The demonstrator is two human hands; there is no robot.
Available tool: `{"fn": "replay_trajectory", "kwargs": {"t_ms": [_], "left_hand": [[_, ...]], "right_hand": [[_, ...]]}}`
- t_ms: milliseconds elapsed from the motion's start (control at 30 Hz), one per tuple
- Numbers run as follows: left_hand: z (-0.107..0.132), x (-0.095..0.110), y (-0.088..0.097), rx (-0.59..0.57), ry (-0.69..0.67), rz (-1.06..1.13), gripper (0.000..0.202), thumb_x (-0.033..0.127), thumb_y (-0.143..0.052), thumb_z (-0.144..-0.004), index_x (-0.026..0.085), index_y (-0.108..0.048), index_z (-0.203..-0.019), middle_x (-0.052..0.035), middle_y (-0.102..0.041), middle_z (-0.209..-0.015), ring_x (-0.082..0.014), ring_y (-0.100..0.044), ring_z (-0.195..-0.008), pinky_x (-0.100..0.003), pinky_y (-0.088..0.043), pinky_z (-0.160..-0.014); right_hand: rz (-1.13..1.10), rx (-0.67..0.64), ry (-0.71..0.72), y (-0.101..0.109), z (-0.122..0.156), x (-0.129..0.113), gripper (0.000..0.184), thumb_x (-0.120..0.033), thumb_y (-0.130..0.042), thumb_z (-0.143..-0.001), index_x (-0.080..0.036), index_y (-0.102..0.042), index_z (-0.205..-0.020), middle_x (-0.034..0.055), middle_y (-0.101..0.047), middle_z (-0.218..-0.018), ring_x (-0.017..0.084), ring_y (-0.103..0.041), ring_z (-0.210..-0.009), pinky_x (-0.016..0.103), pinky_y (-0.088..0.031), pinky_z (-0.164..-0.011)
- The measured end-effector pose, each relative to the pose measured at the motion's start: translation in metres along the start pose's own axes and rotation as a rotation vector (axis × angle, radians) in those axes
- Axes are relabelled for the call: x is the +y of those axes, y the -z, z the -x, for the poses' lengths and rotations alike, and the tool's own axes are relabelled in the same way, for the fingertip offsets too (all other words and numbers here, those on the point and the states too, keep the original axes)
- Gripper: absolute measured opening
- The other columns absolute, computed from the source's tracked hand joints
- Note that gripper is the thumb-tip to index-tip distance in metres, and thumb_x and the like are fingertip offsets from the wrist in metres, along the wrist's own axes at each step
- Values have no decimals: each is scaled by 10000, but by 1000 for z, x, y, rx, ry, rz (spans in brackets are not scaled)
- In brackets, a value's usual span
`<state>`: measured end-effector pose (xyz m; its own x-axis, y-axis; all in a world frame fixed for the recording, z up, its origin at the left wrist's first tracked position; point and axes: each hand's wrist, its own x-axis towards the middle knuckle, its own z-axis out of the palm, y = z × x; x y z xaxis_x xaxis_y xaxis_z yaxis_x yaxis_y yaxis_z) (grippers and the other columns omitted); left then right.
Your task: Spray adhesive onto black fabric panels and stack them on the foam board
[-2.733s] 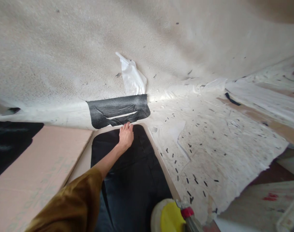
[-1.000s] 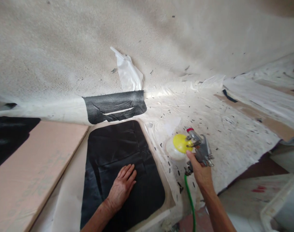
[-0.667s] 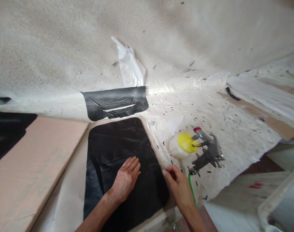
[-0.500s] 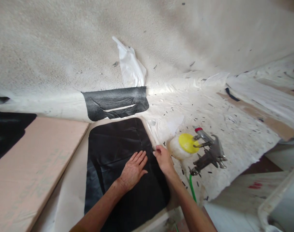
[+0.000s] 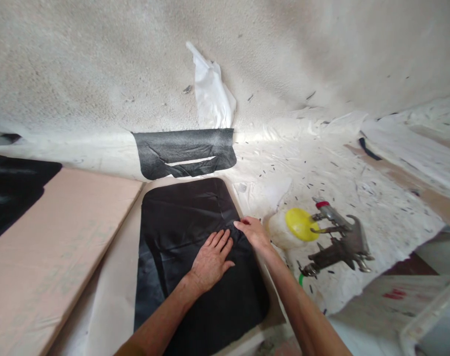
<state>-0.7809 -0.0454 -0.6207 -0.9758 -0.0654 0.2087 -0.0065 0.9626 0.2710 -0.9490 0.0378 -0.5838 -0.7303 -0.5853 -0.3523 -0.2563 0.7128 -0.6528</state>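
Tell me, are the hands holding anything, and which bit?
Nothing is gripped. The left hand lies flat on the black sheet; the right hand touches its right edge. The spray gun lies alone.

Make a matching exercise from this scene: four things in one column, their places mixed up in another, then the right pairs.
Things:
1. left hand
2. right hand
3. spray gun
4. pink board

Places:
A. lying on the speckled white sheet, right of both hands
B. flat on the middle of the black sheet
C. left of the black sheet
D. at the black sheet's right edge

Pairs: 1-B, 2-D, 3-A, 4-C
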Motion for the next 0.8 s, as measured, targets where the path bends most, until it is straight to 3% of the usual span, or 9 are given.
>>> {"fn": "replay_trajectory", "kwargs": {"t_ms": [100,200,433,633,800], "left_hand": [[0,-1,-2,-3,4,6,580,521,-484,-835,183,-403,-1300,-86,-327,-1413,-228,-234,-1316,-420,-249,-1089],[0,-1,-2,-11,15,7,589,528,-484,-833,176,-403,-1299,-94,-332,-1410,-237,-233,-1316,-422,-240,-1090],[-2,-1,0,-34,-8,3,590,514,-461,-849,150,-390,-1307,-118,-308,-1417,-219,-188,-1335,-419,-197,-1107],[-2,-3,1,-39,4,44,571,485,-478,-849,154,-392,-1306,-121,-294,-1424,-225,-199,-1331,-429,-197,-1106],[0,-4,8,12,40,244,494,372,-513,-851,157,-418,-1285,-139,-322,-1405,-246,-267,-1302,-454,-254,-1081]], "right_hand": [[-27,-92,-18,-4,0,-3,248,-346,-589,-826,-122,-586,-721,-39,-517,-588,112,-511,-561,257,-430,-575],[-6,-146,-20,-9,0,-6,232,-345,-636,-790,-122,-594,-738,-22,-569,-652,120,-542,-602,270,-454,-605],[63,-122,-25,-12,0,-14,223,-318,-632,-796,-128,-572,-696,-24,-548,-638,119,-529,-610,272,-446,-614],[-7,-80,-39,16,-12,-1,209,-200,-619,-789,-129,-535,-611,-71,-420,-506,88,-419,-482,228,-372,-519],[-312,-306,-20,30,-11,7,82,-137,-619,-763,-117,-592,-688,-45,-560,-584,96,-517,-526,235,-417,-553]]}}
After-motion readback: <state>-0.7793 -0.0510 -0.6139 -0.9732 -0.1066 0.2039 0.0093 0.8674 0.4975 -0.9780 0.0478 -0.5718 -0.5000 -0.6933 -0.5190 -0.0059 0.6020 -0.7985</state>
